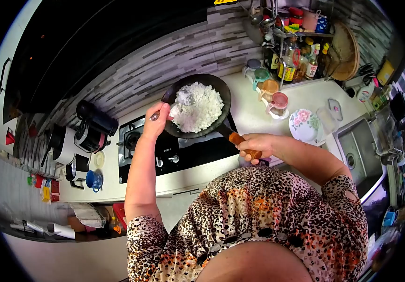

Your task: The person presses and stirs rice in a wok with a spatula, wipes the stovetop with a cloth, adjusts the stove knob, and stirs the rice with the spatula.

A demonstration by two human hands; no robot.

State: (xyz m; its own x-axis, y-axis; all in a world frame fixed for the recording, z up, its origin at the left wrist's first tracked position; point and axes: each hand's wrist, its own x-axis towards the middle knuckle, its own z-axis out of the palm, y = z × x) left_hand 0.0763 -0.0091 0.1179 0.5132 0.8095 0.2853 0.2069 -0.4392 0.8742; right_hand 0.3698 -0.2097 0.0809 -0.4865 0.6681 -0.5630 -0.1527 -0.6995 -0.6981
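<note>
A dark round pan holds a heap of white rice and sits over the right part of the black gas stove. My right hand is wrapped round the pan's orange-brown wooden handle. At the pan's left rim, my left hand grips a metal utensil. Only the end of its handle shows clearly; the rest is hard to make out against the rice.
Behind the pan is a tiled wall. To the right are lidded jars, bottles, a floral plate and a sink. On the left are black appliances and a blue cup.
</note>
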